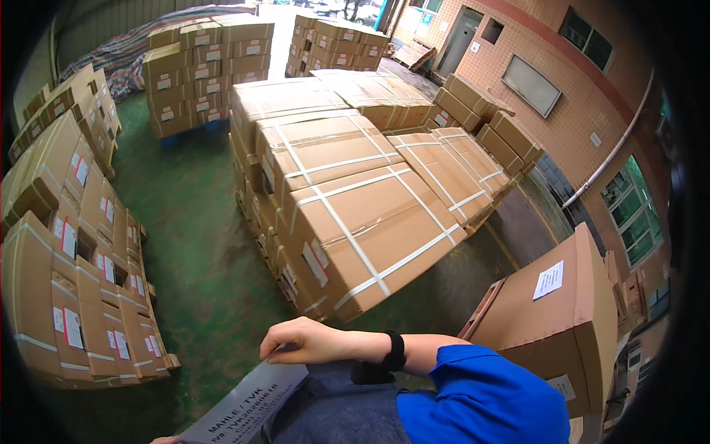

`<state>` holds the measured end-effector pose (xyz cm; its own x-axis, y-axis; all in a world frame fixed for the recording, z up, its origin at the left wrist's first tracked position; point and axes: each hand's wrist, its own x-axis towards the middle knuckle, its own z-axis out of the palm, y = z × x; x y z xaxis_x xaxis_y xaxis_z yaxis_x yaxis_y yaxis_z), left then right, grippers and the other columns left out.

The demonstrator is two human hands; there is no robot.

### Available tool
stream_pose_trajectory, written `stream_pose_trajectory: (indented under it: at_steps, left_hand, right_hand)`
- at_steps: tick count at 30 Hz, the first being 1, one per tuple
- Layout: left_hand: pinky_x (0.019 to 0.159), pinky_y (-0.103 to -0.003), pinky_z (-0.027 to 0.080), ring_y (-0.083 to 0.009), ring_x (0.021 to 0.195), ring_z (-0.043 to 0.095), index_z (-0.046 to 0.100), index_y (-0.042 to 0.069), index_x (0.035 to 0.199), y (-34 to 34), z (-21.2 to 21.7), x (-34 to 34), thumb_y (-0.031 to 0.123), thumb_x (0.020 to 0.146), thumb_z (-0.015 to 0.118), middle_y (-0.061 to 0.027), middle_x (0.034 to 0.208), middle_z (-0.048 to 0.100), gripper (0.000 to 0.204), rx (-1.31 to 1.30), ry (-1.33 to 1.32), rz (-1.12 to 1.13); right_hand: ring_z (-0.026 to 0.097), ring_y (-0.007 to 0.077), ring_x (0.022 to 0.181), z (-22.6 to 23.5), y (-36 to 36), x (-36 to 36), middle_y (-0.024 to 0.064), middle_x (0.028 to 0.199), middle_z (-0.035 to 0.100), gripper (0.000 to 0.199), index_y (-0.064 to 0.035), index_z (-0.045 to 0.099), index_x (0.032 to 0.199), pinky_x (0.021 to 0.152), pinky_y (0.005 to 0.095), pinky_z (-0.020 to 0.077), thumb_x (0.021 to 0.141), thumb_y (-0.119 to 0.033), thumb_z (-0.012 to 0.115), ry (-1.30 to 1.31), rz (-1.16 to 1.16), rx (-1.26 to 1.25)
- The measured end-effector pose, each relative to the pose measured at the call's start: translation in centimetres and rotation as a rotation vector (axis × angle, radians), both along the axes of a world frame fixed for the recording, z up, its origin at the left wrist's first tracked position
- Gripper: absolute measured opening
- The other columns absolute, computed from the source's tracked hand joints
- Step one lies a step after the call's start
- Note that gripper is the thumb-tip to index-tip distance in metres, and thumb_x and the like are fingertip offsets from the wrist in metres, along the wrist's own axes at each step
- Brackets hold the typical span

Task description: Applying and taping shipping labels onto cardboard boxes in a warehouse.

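My right hand (pixel 305 341) is closed in a pinch on the upper corner of a white printed paper sheet (pixel 248 403), in front of my body at the bottom of the head view. The sheet slopes down to the left, its print facing up. Only a sliver of my left hand (pixel 163 440) shows at the bottom edge, against the sheet's lower left corner; it appears to grip it, with most of its fingers cut off. A black band circles my right wrist, and my right sleeve is blue.
Strapped brown cartons (pixel 370 214) fill a pallet straight ahead. Labelled carton stacks (pixel 81 274) line the left side, and another carton stack (pixel 211 66) stands farther back. Close on my right is a large carton (pixel 540 311) with a white label. Green floor (pixel 200 222) runs between.
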<state>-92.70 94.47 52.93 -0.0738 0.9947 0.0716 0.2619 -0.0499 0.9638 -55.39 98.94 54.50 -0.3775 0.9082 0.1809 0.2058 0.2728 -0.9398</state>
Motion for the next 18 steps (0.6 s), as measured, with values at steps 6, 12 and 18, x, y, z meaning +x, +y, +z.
stream_pose_trajectory:
  at_steps: [6,12,18]
  left_hand:
    - [0.075,-0.026,0.045,-0.0143,0.08,0.055,0.057,0.0,0.096,4.2,-1.6,-4.6,-0.01,0.076,0.057,-0.007,0.088,0.06,0.022,0.006,0.015,0.092]
    - [0.072,-0.024,0.044,-0.0129,0.078,0.054,0.059,0.0,0.094,8.8,-2.3,-6.4,-0.008,0.078,0.057,-0.0056,0.087,0.06,0.018,-0.145,0.176,0.039]
    - [0.072,-0.024,0.042,-0.0116,0.078,0.052,0.059,0.001,0.092,18.1,-3.6,-6.4,-0.006,0.078,0.058,-0.0041,0.087,0.059,0.016,-0.349,0.049,0.03]
  right_hand:
    - [0.058,0.0177,0.078,-1.2,5.8,-5.8,0.0067,0.082,0.058,0.009,-0.0019,0.058,0.086,0.068,0.0282,0.0472,0.08,-0.006,0.062,-0.048,0.059,-0.05]
    - [0.056,0.0158,0.077,-5.3,13.9,-9.1,0.0051,0.082,0.057,0.009,-0.0022,0.057,0.084,0.07,0.0283,0.0461,0.079,-0.008,0.062,0.046,0.148,-0.156]
    - [0.058,0.0169,0.077,-8.4,24.9,-9.9,0.0063,0.079,0.057,0.011,-0.0016,0.056,0.081,0.072,0.0291,0.0464,0.077,-0.008,0.063,0.079,0.19,-0.22]
